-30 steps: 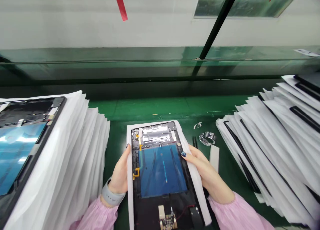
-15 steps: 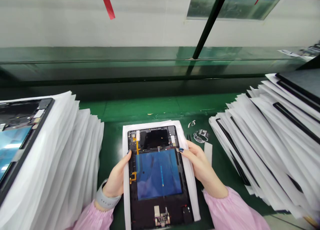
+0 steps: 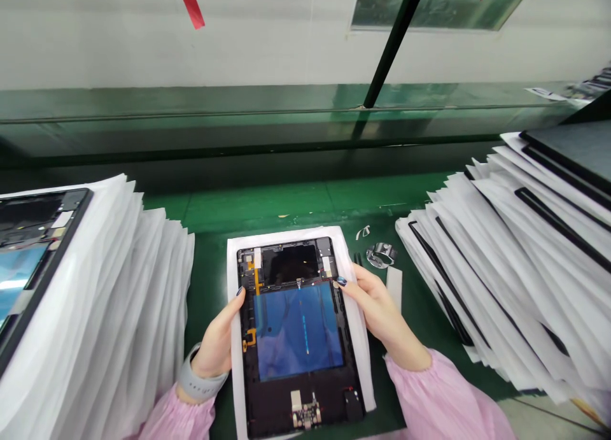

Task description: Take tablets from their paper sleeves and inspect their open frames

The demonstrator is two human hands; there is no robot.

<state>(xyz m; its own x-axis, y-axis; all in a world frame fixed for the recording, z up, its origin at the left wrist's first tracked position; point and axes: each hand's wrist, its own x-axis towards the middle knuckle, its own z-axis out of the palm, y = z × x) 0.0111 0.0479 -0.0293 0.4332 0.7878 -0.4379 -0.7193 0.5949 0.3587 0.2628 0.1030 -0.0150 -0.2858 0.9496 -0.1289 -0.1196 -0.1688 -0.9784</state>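
An opened tablet [image 3: 296, 319], its battery, ribbon cables and circuit boards exposed, lies on a white foam sheet [image 3: 368, 389] in front of me. My left hand [image 3: 219, 338] grips the left edge of tablet and sheet, thumb on the black frame. On the opposite side my right hand [image 3: 377, 303] holds the right edge, its thumb resting on the frame near the top of the blue battery. The fingers of both hands are hidden under the sheet.
A tall stack of foam sheets [image 3: 157, 300] stands on the left, another opened tablet [image 3: 38, 249] on top. To the right leans a stack of foam sheets and dark panels [image 3: 501, 268]. A crumpled silver piece [image 3: 382, 255] and a pale strip [image 3: 394, 287] lie beyond my right hand.
The view has shifted slightly, so the tablet, hands and stacks all sit a little differently in the picture. My grip on the tablet and sheet stays the same.
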